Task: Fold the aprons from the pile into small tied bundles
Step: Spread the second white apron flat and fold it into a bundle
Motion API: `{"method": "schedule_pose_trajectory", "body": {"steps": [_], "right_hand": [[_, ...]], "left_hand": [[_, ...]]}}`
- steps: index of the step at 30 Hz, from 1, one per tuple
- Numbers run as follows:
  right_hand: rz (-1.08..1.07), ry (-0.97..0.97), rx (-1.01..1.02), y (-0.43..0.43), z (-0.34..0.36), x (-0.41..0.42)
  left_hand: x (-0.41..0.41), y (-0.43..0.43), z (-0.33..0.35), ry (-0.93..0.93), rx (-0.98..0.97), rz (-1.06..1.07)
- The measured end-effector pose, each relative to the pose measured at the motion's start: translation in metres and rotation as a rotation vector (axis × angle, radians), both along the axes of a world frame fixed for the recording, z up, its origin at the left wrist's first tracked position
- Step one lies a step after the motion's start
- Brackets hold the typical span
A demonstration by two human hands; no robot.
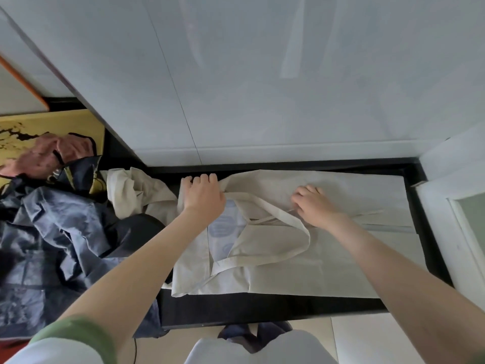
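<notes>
a: where's the cream apron (328, 258)?
b: flat on the black table (262, 311), under both hands.
a: fingers?
b: left hand (203, 195) curls over its far edge; right hand (315, 206) pinches a tie (273, 217) mid-cloth. apron pile (52, 219) lies left.

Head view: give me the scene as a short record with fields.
surface: black table
item in work: cream apron, laid out flat
left hand: grips the cream apron's far edge
right hand: fingers pinch its tie
pile: blue apron and pink apron, at the left
tied bundles: none visible
</notes>
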State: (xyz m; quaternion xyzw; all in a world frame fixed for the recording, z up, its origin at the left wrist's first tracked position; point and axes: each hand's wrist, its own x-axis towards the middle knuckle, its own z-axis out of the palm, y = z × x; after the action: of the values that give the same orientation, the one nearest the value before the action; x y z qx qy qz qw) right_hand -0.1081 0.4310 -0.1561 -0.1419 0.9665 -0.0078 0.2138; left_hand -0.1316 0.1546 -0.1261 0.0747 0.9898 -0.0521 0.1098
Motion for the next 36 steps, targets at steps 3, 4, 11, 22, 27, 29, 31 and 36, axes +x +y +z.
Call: {"method": "schedule_pose_trajectory", "body": {"steps": [3,4,11,22,27,29,31,36], "right_hand": [[-0.118,0.007,-0.135,0.001,0.008,-0.001],[-0.158,0.002,-0.181,0.001,0.01,-0.001],[-0.201,-0.065,-0.213,-0.003,0.013,0.006],[0.025,0.047,-0.23,-0.056,-0.014,0.036],[0.017,0.143,-0.146,-0.052,-0.017,0.032],[0.013,0.159,-0.101,-0.051,-0.015,0.033],[-0.002,0.178,-0.1,-0.05,-0.013,0.034],[-0.135,0.117,-0.271,-0.053,0.01,0.038]], "left_hand": [[0.003,0.007,-0.004,0.126,0.037,-0.092],[0.005,0.012,-0.003,0.198,0.082,-0.16],[0.026,0.051,-0.029,-0.353,0.254,-0.194],[0.028,0.07,-0.061,-0.379,0.376,-0.127],[0.015,0.066,-0.057,-0.534,0.339,-0.247],[0.015,0.065,-0.058,-0.527,0.339,-0.237],[0.018,0.066,-0.06,-0.498,0.343,-0.223],[0.025,0.069,-0.056,-0.438,0.323,-0.192]]}}
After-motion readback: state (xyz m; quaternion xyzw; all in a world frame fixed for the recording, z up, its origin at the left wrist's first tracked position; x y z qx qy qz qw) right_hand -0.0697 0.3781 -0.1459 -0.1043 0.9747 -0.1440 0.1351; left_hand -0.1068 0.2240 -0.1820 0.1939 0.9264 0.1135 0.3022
